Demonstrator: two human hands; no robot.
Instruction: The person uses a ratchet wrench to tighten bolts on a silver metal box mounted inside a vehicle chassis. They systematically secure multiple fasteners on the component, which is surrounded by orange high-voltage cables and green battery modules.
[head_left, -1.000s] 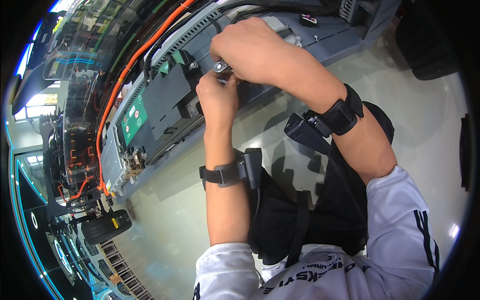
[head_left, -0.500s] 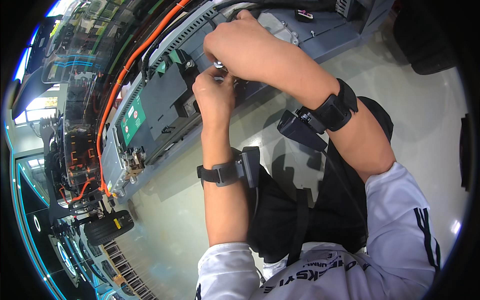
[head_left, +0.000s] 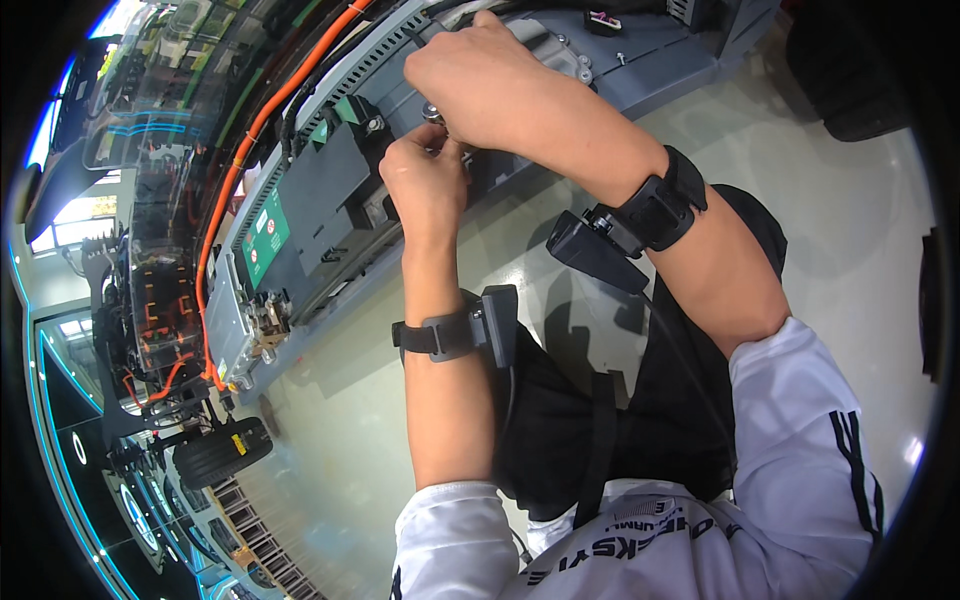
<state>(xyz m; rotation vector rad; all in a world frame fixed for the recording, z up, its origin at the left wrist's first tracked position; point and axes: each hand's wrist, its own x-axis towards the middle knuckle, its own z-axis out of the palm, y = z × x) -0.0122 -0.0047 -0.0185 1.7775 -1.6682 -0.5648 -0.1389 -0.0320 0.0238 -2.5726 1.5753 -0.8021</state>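
Note:
Both hands are close together over a grey housing of a vehicle assembly. The fingers of my left hand are bent and pinched together, around something too small or hidden to name. Above it, my right hand is closed in a loose fist, its palm side turned away, so what it grips is hidden. A shiny round metal piece shows between the two hands; I cannot tell which hand it belongs to. Black straps with box-shaped devices sit on both forearms.
An orange cable runs along the assembly's far left side. Green labels mark the housing. A long grey frame rail borders the near side. One tyre stands at lower left, another dark tyre at upper right.
The view has shifted slightly. Both hands stay at the same spot, and more of the shiny round piece shows between them.

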